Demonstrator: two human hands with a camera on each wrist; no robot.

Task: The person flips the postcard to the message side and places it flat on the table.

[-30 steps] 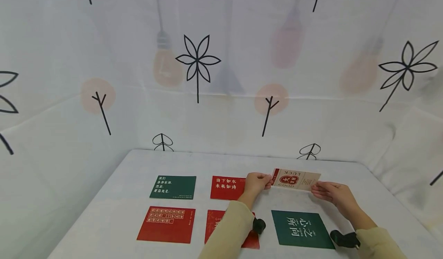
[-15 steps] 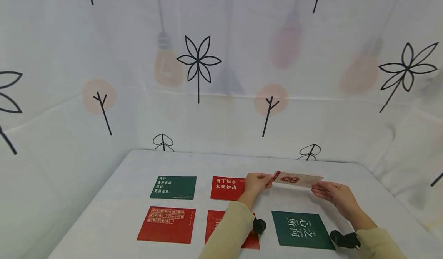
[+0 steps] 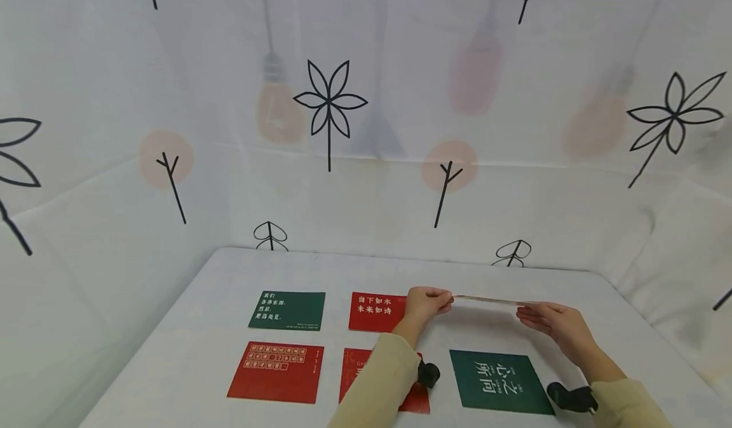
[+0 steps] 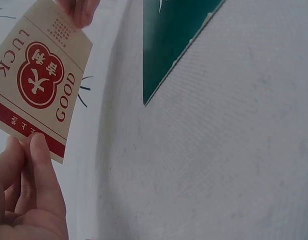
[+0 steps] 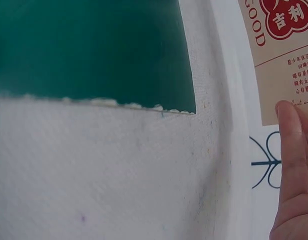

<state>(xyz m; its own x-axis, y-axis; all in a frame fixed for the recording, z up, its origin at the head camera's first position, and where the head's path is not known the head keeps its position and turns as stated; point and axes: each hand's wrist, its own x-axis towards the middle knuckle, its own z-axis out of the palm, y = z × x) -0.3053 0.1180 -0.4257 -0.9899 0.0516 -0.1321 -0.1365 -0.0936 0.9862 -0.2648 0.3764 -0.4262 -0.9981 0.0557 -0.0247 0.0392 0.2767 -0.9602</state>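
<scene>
A beige card [image 4: 54, 117] with red "GOOD LUCK" print is held up above the table between both hands. In the head view it appears nearly edge-on, as a thin line. My left hand [image 3: 424, 303] pinches its red-banded end between thumb and finger. At the other end, my right hand [image 3: 559, 324] holds it by the edge, the thumb lying on the printed face in the right wrist view. Below the hands lies a green card [image 3: 502, 380] with white characters. A red card [image 3: 374, 311] lies behind the left hand, which partly hides it.
On the left of the white table [image 3: 189, 352] lie a green card [image 3: 288, 311] and a red card [image 3: 276, 372]. Another red card [image 3: 351, 367] is partly covered by the left sleeve. A patterned white curtain [image 3: 366, 206] hangs behind the table.
The beige card has tipped from showing its printed face to nearly edge-on in the head view. Both hands keep their hold and have hardly moved.
</scene>
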